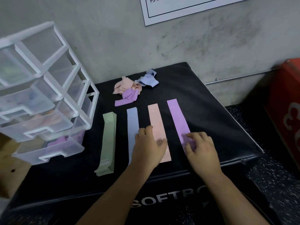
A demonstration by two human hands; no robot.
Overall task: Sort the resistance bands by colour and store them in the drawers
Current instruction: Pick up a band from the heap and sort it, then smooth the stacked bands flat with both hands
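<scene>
A white-framed drawer unit of translucent plastic (pixel 48 88) stands at the left edge of the black padded tabletop (pixel 211 111), its lower drawers pulled partly out; the bottom drawer (pixel 53 153) holds purple bands, and the one above it shows something pinkish through its wall. Just right of the unit lies a neat stack of flat green resistance bands (pixel 107 143); further right of the unit, in turn, lie a single pale blue band strip (pixel 132 120), a peach-pink band strip (pixel 157 120) and a flat purple band strip (pixel 177 117), all side by side and apart from one another. Beyond these strips, right of the unit and nearer the grey wall, sits a tangled heap of pink, blue and purple bands (pixel 134 86), with one loose purple band (pixel 125 101) lying crosswise at its near edge. The left hand (pixel 148 146) rests palm down with relaxed fingers across the blue and peach-pink strips, gripping nothing; the right hand (pixel 201 151), furthest from the unit, has its bent fingertips on the near end of the purple strip, and I cannot tell whether it pinches the strip or only touches it.
</scene>
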